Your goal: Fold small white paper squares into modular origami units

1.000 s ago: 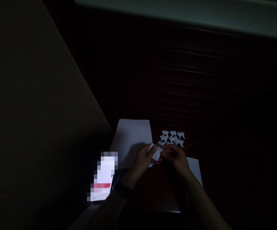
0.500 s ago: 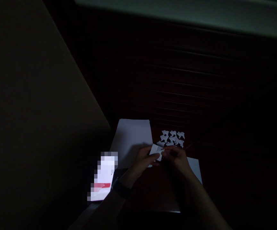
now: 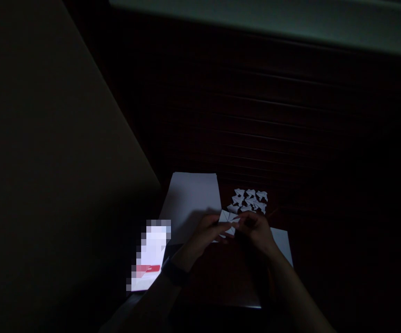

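Observation:
Between my two hands is a small folded square of white paper [image 3: 226,217] with crossing creases on its face. My left hand [image 3: 207,231] pinches its left side, thumb on top and fingers beneath. The fingertips of my right hand [image 3: 258,230] close on its right edge. Just beyond the hands lie several small folded paper figures [image 3: 251,201], grouped in rows on the dark table [image 3: 221,282]. A dark watch [image 3: 175,273] is on my left wrist.
Left of the hands lies a stack of white paper sheets [image 3: 193,194]. A lit screen [image 3: 152,254], partly pixelated, glows at the lower left. Another white sheet [image 3: 283,243] shows beside my right forearm. Dark slatted panelling [image 3: 256,101] rises behind the table; the room is dim.
The folded paper has turned slightly and its flaps lie differently, with more crease lines showing. Both hands keep their hold, with small finger shifts.

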{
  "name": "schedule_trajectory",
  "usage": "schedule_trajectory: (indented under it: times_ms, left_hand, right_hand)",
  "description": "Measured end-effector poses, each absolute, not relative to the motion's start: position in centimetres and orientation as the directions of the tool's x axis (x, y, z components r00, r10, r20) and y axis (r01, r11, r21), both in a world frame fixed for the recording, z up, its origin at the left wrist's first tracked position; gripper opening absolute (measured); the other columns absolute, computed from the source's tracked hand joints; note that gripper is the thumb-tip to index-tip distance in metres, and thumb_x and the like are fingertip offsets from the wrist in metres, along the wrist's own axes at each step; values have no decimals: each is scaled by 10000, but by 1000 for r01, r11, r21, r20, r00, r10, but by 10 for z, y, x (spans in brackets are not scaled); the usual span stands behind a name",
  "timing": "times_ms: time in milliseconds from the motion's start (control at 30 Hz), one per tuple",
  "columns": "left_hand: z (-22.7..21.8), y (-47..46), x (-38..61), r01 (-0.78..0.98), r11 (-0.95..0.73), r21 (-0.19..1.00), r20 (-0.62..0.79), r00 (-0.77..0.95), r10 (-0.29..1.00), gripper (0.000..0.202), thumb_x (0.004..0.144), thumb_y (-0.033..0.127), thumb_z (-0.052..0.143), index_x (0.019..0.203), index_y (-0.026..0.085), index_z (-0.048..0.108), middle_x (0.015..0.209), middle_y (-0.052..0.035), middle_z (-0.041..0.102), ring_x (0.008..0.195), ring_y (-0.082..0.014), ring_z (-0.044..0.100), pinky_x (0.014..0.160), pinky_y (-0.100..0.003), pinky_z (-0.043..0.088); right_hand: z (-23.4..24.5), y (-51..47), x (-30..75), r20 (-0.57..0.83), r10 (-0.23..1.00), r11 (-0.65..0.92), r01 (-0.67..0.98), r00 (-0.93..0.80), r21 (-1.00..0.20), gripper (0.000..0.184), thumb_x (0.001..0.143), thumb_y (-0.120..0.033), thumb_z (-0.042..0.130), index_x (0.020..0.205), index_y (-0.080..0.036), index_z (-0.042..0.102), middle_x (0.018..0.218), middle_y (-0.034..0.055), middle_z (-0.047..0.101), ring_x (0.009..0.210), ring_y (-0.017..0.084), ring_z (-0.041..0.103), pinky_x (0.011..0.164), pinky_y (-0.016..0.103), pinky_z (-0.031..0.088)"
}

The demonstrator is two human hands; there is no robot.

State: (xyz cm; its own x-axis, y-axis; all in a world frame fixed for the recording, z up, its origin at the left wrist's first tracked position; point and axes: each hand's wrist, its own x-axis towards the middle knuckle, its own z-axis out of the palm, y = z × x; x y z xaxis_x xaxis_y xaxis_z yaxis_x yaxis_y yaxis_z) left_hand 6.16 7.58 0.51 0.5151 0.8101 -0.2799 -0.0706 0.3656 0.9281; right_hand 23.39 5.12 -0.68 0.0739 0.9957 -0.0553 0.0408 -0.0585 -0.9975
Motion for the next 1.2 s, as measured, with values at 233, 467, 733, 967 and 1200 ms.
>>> schedule_trajectory:
  times_ms: [233, 467, 733, 967, 1200]
  left_hand:
    - [-9, 78, 70, 149, 189, 971, -235, 425, 874, 450, 810, 534, 437, 783, 126, 626, 587, -28, 622, 466, -129, 585, 367, -181, 358]
    - [-6, 72, 71, 329, -63, 942, -66, 368, 927, 493, 861, 515, 330, 656, 156, 599, 526, -2, 568, 480, -116, 524, 436, -208, 339]
    - [-5, 77, 71, 358, -170, 918, 41, 340, 940, 437, 855, 477, 391, 577, 161, 507, 484, 34, 470, 474, -95, 425, 440, -205, 273]
    - [0, 79, 67, 312, -119, 943, 1, 354, 935, 412, 829, 486, 427, 606, 167, 563, 497, 29, 491, 480, -109, 441, 448, -213, 281]
    - [3, 79, 66, 257, -45, 965, -51, 353, 934, 447, 816, 521, 426, 567, 165, 532, 462, 41, 434, 445, -99, 403, 435, -216, 274]
  right_hand:
    - [-4, 50, 233, -109, 994, -108, -26, 27, -994, 407, 612, -259, 760, 946, -238, 528, 669, -43, 565, 594, 134, 536, 548, 244, 414]
    - [-3, 49, 229, -121, 993, -121, -71, 3, -990, 398, 601, -241, 768, 923, -239, 534, 689, -33, 573, 586, 131, 529, 536, 242, 407]
    - [-8, 51, 231, -131, 989, -116, -201, 64, -973, 394, 619, -249, 763, 902, -240, 490, 595, -56, 544, 488, 112, 502, 483, 230, 392]
    - [12, 47, 226, -110, 993, -105, -124, 37, -987, 363, 639, -313, 744, 937, -234, 553, 756, -13, 618, 612, 139, 557, 567, 251, 420]
    - [9, 45, 224, -130, 991, -124, -122, 41, -985, 274, 690, -359, 693, 908, -203, 633, 825, 31, 657, 734, 188, 595, 655, 286, 441]
